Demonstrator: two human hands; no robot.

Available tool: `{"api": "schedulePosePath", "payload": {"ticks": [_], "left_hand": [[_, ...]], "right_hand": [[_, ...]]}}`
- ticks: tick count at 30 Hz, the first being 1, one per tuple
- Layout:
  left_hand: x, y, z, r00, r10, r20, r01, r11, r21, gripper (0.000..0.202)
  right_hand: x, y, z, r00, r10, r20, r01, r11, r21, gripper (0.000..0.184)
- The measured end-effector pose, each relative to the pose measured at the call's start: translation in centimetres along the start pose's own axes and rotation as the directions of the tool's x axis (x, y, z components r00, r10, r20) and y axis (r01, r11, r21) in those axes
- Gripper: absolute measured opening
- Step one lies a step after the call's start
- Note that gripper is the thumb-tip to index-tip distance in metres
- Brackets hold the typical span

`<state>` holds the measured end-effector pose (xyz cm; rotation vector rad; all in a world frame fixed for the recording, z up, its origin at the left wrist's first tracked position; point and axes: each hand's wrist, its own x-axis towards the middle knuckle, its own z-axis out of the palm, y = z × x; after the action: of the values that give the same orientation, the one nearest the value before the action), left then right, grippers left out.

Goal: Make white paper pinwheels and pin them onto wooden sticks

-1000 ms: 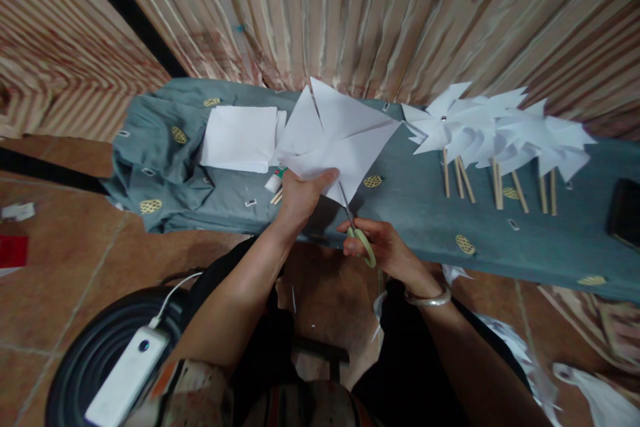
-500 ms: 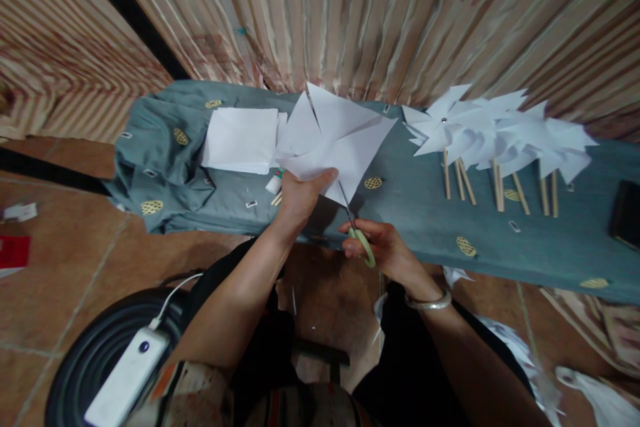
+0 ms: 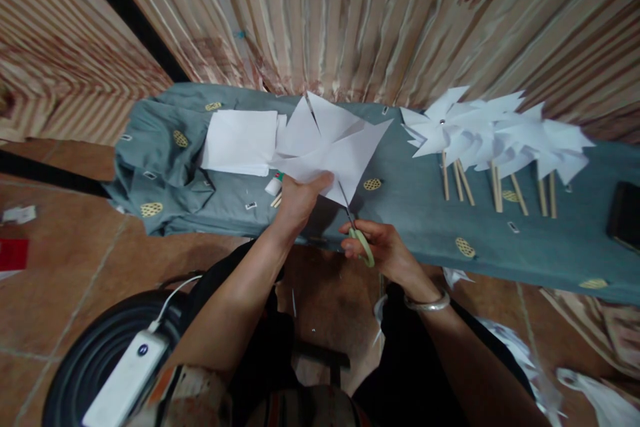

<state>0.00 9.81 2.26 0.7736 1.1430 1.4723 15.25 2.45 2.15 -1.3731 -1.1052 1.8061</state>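
Between my hands is a white square of paper with slits running in from its corners. My left hand grips its near edge, thumb on top, fingers hidden underneath. In my right hand are scissors with pale green handles, their blades at the paper's near corner in a cut. To the left lies a stack of white paper. Beside my left hand are a small white tube or bottle with a green end and some thin wooden sticks, partly covered.
White paper pinwheels on wooden sticks lie overlapped at the right of the cloth-covered table. A dark object sits at its right end. Pleated curtains hang behind. A white power bank with a cable is at lower left.
The paper's far corners have tipped slightly lower. Both hands keep nearly the same place, and the scissors remain at the near corner.
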Motion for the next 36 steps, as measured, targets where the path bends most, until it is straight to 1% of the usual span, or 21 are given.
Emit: {"api": "schedulePosePath", "payload": {"ticks": [3,6,9,13,18,23,30,36], "left_hand": [[-0.2,-0.1,0.0,1.0,-0.007,0.002,0.007,0.999,0.048,0.052],[-0.5,0.0,0.1,0.999,-0.026,0.025,0.023,0.994,0.111,0.051],[-0.8,0.1,0.3,0.999,-0.023,0.044,0.016,0.99,0.14,0.05],[-0.9,0.2,0.3,0.999,-0.023,0.045,0.017,0.991,0.13,0.049],[-1.0,0.4,0.1,0.998,-0.04,0.052,0.032,0.987,0.156,0.042],[-1.1,0.5,0.1,0.998,-0.044,0.053,0.036,0.988,0.15,0.047],[-1.3,0.1,0.1,0.995,-0.05,0.088,0.033,0.982,0.186,0.043],[-1.3,-0.2,0.1,0.996,-0.047,0.078,0.031,0.981,0.191,0.04]], "right_hand": [[0.0,0.2,-0.2,0.999,-0.052,0.0,0.051,0.998,-0.037,0.041],[-0.1,0.5,-0.4,0.995,-0.103,0.005,0.103,0.993,-0.06,0.036],[0.0,0.7,-0.5,0.995,-0.104,-0.005,0.103,0.993,-0.058,0.037],[0.1,0.8,-0.5,0.994,-0.108,-0.008,0.108,0.993,-0.052,0.036],[0.4,0.9,-0.4,0.998,-0.066,-0.022,0.066,0.998,-0.006,0.041],[0.4,0.8,-0.3,0.999,-0.026,-0.031,0.026,1.0,0.001,0.045],[0.2,0.3,-0.3,0.998,-0.027,-0.049,0.027,1.0,0.012,0.049],[0.4,0.2,0.0,0.997,0.004,-0.083,0.0,0.999,0.046,0.052]]}}
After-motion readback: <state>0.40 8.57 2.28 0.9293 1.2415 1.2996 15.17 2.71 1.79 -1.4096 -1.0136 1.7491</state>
